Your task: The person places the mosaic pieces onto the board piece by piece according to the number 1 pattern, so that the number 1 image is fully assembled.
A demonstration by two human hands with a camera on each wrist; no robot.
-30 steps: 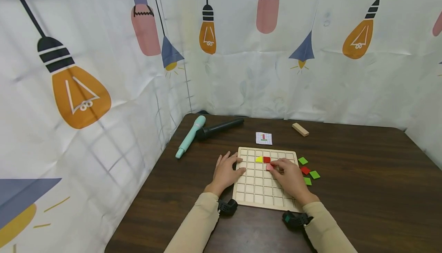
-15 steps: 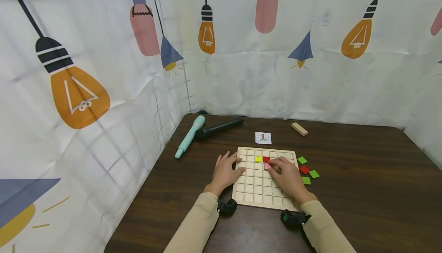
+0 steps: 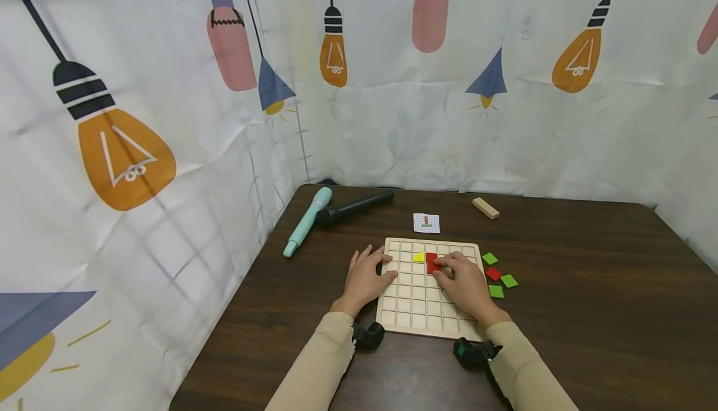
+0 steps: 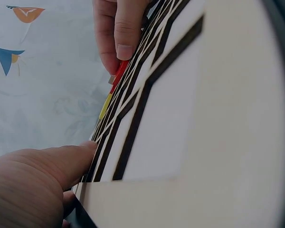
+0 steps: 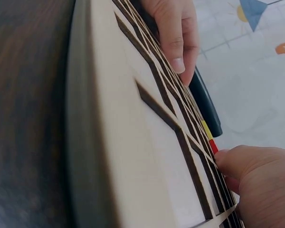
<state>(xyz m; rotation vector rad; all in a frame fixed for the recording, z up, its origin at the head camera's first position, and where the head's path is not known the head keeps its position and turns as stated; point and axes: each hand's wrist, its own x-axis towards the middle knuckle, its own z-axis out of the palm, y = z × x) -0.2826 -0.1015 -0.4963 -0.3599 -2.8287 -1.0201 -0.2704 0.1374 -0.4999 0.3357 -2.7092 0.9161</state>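
A square pale wooden board (image 3: 402,322) cut into a grid of cells lies just below the middle of the head frame, on a dark brown wood-grain table (image 3: 594,286). At its left edge, the left hand (image 3: 366,279) lies with fingers spread and mostly extended, its thumb and fingertips touching the board without grasping any tile. The right hand (image 3: 464,281) reaches over the board from the lower right, nearly closed, its thumb and forefinger bent together and pinching the right edge of a flat red square tile (image 3: 431,268) that lies in the upper middle of the grid.

Directly above that tile in the frame sits a second red square tile (image 3: 430,257), and to this one's left a yellow tile with a slanted left side (image 3: 419,257). Just beyond the board's right edge lie three green square tiles (image 3: 509,281) and a loose red square tile (image 3: 493,274).

Toward the top of the table are a small white card printed with a coloured grid (image 3: 426,223), a pale wooden rectangular block (image 3: 485,208) to its right, and, at upper left, a mint-green rod (image 3: 308,222) beside a black rod with a thicker end (image 3: 356,208). A white curtain printed with lamps (image 3: 381,130) hangs behind.
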